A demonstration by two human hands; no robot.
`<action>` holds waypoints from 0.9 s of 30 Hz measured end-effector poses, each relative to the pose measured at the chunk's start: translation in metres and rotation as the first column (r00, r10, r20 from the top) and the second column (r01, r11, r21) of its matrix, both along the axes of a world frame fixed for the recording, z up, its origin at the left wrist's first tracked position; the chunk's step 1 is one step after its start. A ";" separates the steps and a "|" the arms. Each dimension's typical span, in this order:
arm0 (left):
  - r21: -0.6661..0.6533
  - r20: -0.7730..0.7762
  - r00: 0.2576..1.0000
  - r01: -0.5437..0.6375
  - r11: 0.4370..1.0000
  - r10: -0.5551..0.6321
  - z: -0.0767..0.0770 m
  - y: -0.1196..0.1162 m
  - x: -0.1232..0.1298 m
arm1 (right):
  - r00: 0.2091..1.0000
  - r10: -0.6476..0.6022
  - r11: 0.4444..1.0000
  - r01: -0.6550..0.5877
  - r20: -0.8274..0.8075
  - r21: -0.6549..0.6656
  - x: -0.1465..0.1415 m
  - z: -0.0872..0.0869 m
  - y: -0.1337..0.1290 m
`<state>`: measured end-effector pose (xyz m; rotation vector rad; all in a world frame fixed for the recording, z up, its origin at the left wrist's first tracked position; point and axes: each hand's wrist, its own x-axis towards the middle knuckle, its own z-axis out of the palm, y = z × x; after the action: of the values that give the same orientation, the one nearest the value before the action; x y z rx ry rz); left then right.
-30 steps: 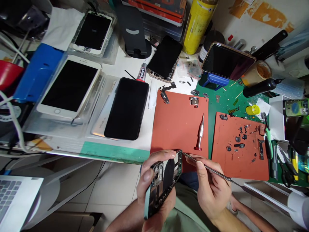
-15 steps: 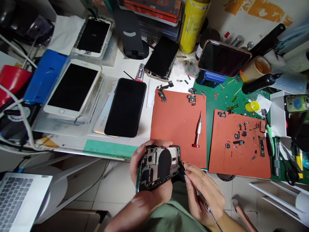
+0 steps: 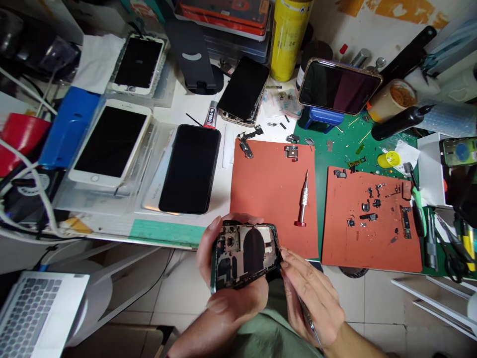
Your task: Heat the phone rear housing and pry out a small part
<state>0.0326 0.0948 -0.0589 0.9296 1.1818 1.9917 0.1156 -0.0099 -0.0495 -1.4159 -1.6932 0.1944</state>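
My left hand grips an opened phone housing by its long edges, its bare inside facing up, just off the table's front edge. In my right hand are pinched tweezers, or a similar thin metal tool; its tip is hidden by my fingers at the housing's right end. Beyond the hands, a red mat carries a silver screwdriver with a red cap and small phone parts along its far edge.
A second red mat on the right holds several tiny parts. Phones lie to the left, including a black one and a white one. A phone leans on a blue stand. A laptop sits low left.
My right fingers have come closer against the housing's right end, covering the tool's tip. My left hand keeps its hold on the housing. The view has shifted slightly.
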 end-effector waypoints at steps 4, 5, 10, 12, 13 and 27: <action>-0.023 0.037 0.999 -0.004 1.000 0.005 0.005 0.001 0.000 | 0.999 -0.002 1.000 0.001 -0.033 -0.029 0.002 0.003 0.002; -0.022 0.047 0.999 -0.002 1.000 0.003 0.007 0.001 0.001 | 0.999 0.001 0.999 -0.002 -0.035 -0.036 0.003 0.004 0.003; -0.095 0.108 0.993 0.048 0.994 -0.038 0.012 0.000 0.001 | 0.995 0.094 0.994 -0.095 -0.008 -0.060 0.014 0.009 0.008; -0.087 0.090 0.996 0.034 0.996 -0.026 0.012 0.001 0.001 | 0.990 0.139 0.988 -0.138 0.012 -0.072 0.018 0.008 0.009; -0.074 0.076 0.997 0.022 0.997 -0.016 0.012 0.001 0.001 | 0.986 0.164 0.984 -0.162 0.032 -0.076 0.020 0.007 0.008; -0.139 0.024 0.999 0.032 0.990 -0.029 0.007 0.001 -0.003 | 0.842 0.409 0.897 -0.442 0.351 0.014 0.051 0.007 0.029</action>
<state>0.0294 0.0963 -0.0516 0.8476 1.2695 1.8647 0.1662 0.0191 -0.0422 -1.0213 -2.2682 0.1146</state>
